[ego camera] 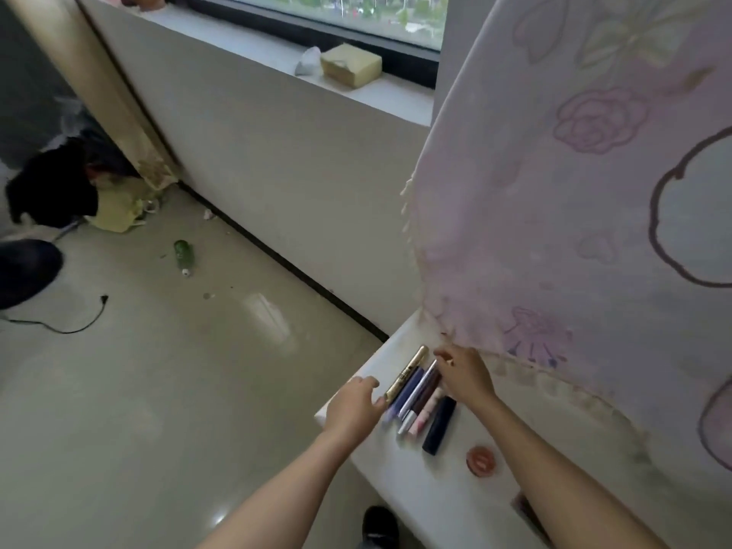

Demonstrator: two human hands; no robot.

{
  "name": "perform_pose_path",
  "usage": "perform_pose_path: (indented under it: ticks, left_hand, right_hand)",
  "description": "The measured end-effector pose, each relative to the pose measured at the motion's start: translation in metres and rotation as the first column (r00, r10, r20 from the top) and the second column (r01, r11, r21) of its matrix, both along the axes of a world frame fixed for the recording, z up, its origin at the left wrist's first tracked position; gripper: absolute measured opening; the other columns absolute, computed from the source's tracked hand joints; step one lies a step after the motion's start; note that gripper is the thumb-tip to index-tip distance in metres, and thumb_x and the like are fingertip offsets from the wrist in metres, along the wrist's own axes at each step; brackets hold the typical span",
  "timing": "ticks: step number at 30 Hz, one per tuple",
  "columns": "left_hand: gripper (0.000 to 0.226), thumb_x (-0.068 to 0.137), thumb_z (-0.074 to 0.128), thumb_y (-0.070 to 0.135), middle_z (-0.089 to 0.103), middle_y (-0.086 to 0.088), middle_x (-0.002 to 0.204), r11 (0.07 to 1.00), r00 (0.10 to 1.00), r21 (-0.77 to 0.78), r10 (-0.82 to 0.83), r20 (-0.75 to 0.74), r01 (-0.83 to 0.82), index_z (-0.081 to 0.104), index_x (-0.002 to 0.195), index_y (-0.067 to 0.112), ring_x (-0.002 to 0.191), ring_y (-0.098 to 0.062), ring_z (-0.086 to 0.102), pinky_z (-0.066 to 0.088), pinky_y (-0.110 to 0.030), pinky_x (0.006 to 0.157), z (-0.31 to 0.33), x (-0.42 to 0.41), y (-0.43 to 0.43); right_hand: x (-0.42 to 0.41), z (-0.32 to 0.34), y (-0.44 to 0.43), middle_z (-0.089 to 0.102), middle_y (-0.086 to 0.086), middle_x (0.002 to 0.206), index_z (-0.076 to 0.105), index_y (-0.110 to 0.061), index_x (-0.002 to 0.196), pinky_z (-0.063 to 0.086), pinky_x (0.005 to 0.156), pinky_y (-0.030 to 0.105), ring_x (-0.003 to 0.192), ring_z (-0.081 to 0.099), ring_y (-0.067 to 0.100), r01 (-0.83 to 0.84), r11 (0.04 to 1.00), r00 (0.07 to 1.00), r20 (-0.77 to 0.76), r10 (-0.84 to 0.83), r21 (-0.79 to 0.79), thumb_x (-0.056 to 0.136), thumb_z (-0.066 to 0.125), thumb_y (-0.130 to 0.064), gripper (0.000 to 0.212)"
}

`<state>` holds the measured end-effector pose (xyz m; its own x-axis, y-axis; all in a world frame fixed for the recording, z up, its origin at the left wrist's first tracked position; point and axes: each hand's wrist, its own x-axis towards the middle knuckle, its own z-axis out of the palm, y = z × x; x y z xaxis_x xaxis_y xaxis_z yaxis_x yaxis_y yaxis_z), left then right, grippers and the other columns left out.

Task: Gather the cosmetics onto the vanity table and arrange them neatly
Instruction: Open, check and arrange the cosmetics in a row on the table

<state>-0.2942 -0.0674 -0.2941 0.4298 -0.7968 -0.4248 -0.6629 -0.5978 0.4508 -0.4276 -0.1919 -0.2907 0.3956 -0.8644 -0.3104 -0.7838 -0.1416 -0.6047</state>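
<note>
Several slim cosmetic tubes lie side by side on the white vanity table (pixel 396 473): a gold tube (pixel 408 373) at the left, a purple one (pixel 405 395), a white one (pixel 416 394), a dark brown one (pixel 428 390), a pink one (pixel 426 414) and a black one (pixel 439 425). A round pink compact (pixel 481 461) sits apart, nearer to me. My left hand (pixel 354 408) rests at the row's left side, fingers relaxed, touching the lower end of the gold tube. My right hand (pixel 463 372) hovers over the far ends of the tubes, fingers loosely curled; whether it pinches anything is unclear.
A pink flowered cloth (pixel 574 192) hangs over the table's back. On the tiled floor lie a green bottle (pixel 184 255), a black cable (pixel 79 322) and bags (pixel 115 208) in the corner. A tissue box (pixel 350 65) sits on the window sill. My shoe (pixel 380 525) shows below.
</note>
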Motion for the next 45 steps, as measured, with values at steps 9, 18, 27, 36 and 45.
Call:
perform_pose_path:
  ticks: [9, 18, 27, 36, 45]
  left_hand:
    - [0.030, 0.086, 0.053, 0.034, 0.060, -0.005, 0.107, 0.999, 1.000, 0.039, 0.022, -0.021, -0.022, 0.064, 0.107, 0.016, 0.102, -0.023, 0.057, 0.044, -0.031, 0.078, -0.017, 0.004, -0.027]
    - [0.011, 0.080, 0.051, 0.014, 0.037, 0.008, 0.066, 0.999, 0.998, -0.037, 0.007, -0.066, -0.010, 0.055, 0.071, 0.009, 0.076, -0.020, 0.047, 0.034, -0.031, 0.065, -0.023, 0.007, -0.030]
    - [0.027, 0.078, 0.056, 0.005, 0.042, 0.008, 0.064, 0.946, 0.962, -0.324, -0.077, -0.262, -0.012, 0.040, 0.069, 0.026, 0.060, -0.010, 0.038, 0.034, -0.025, 0.060, 0.053, 0.051, -0.046]
    - [0.040, 0.085, 0.052, 0.018, 0.037, 0.008, 0.053, 0.870, 0.964, -0.429, -0.267, 0.009, 0.244, 0.029, 0.053, 0.024, 0.057, -0.016, 0.037, 0.030, -0.030, 0.059, 0.174, 0.108, -0.036]
    - [0.039, 0.078, 0.049, 0.009, 0.033, 0.005, 0.050, 0.842, 0.954, -0.470, -0.299, 0.000, 0.264, 0.026, 0.048, 0.020, 0.052, -0.016, 0.033, 0.029, -0.030, 0.054, 0.207, 0.151, 0.014]
  right_hand:
    - [0.036, -0.013, -0.036, 0.063, 0.014, 0.108, 0.064, -0.007, 0.095, 0.040, 0.080, 0.033, 0.103, 0.050, 0.030, -0.291, 0.954, 0.917, -0.306, 0.255, -0.077, 0.089, 0.040, -0.015, 0.026]
    - [0.047, -0.007, -0.032, 0.055, 0.008, 0.084, 0.060, -0.009, 0.069, 0.037, 0.067, 0.026, 0.079, 0.052, 0.021, -0.289, 0.944, 0.955, -0.022, 0.296, 0.158, 0.087, 0.052, -0.018, 0.022]
    - [0.064, 0.087, -0.023, 0.043, -0.010, 0.058, 0.046, -0.019, 0.072, 0.030, 0.052, 0.018, 0.060, 0.043, 0.012, -0.219, 0.976, 0.951, 0.226, 0.213, 0.004, 0.090, 0.054, -0.027, 0.021]
    - [0.116, 0.213, 0.007, 0.038, -0.007, 0.047, 0.034, -0.022, 0.051, 0.031, 0.052, 0.024, 0.044, 0.036, 0.006, -0.197, 0.939, 0.902, 0.324, 0.286, -0.282, 0.088, 0.056, -0.032, 0.044]
    - [0.160, 0.236, 0.060, 0.027, -0.007, 0.047, 0.023, -0.022, 0.050, 0.023, 0.051, 0.027, 0.045, 0.025, 0.008, -0.154, 0.813, 0.889, 0.280, 0.362, -0.562, 0.091, 0.052, -0.018, 0.050]
